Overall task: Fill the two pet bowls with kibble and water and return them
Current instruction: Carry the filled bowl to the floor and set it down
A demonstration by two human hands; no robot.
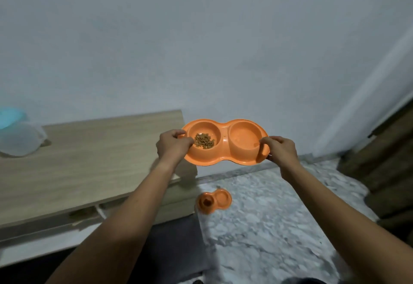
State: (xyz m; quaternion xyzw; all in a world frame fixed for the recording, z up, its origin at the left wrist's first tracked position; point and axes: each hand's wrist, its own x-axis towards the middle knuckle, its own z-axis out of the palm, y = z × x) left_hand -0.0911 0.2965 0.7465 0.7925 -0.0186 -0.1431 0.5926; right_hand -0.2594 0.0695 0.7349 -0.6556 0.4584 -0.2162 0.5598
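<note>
Head view: orange plastic double pet bowl held up in the air, just off the right end of the pale wooden tabletop. Brown kibble heaped in its left well; right well glossy, contents unclear. Left hand gripping the left rim, fingers curled over the edge. Right hand pinching the right rim, thumb on top. Second orange double bowl down on the marbled floor, below the tabletop's right end. Clear plastic tub with pale blue lid at the tabletop's far left.

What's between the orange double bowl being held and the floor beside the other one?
Nothing visible. Left hand and right hand hold the double bowl in open air above the floor; the second bowl lies below it.
</note>
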